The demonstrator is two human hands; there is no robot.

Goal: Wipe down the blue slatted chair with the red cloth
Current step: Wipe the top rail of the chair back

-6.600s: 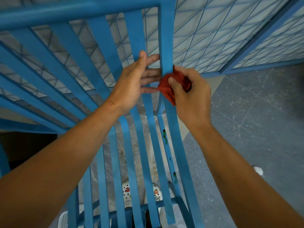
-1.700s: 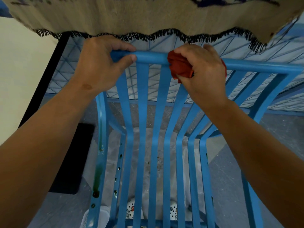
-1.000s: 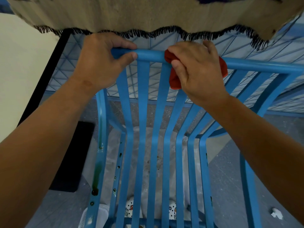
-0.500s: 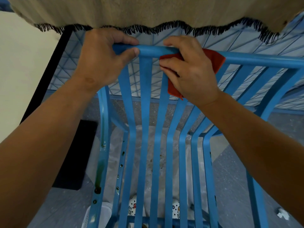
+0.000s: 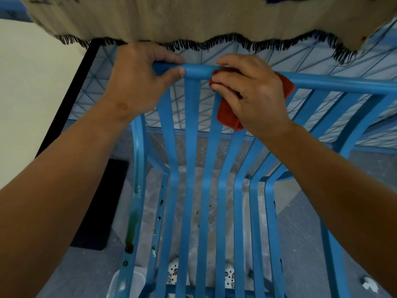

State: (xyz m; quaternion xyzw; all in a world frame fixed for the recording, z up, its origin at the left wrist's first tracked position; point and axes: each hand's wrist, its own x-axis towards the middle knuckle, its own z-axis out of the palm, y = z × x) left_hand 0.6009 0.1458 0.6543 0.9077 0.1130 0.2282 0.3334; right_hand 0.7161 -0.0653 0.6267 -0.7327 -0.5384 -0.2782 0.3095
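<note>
Red cloth (image 5: 227, 112) seemingly pinned under right hand (image 5: 251, 93).

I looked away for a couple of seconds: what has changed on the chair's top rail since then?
The right hand has slid the red cloth leftward along the top rail, from a bunched grip to fingers pressing it flat over the rail and the upper slats. The left hand stays clamped on the rail's left end; the chair hasn't moved.
</note>
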